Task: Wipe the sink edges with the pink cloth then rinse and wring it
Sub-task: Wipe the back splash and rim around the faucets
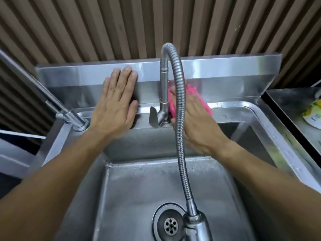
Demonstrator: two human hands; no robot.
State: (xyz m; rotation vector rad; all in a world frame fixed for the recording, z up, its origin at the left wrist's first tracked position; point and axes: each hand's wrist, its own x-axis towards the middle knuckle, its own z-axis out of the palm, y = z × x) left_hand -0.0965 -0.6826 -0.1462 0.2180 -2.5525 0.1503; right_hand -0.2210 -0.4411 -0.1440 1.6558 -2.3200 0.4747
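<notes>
The pink cloth [194, 94] lies against the back ledge of the steel sink [250, 110], just right of the tap's base. My right hand [196, 126] presses flat on the cloth, partly hidden behind the flexible tap hose [180, 119]. My left hand [116, 101] rests flat and open against the steel backsplash [225, 73], left of the tap, fingers together and pointing up. No water runs from the spout [196, 223], which hangs over the basin near the drain [171, 225].
The tap lever [153, 119] sticks out toward me at the tap's base. A second steel pipe [52, 105] slants in at the left corner. A steel counter at the right holds a yellow-and-white packet [312, 115]. A ribbed wall stands behind.
</notes>
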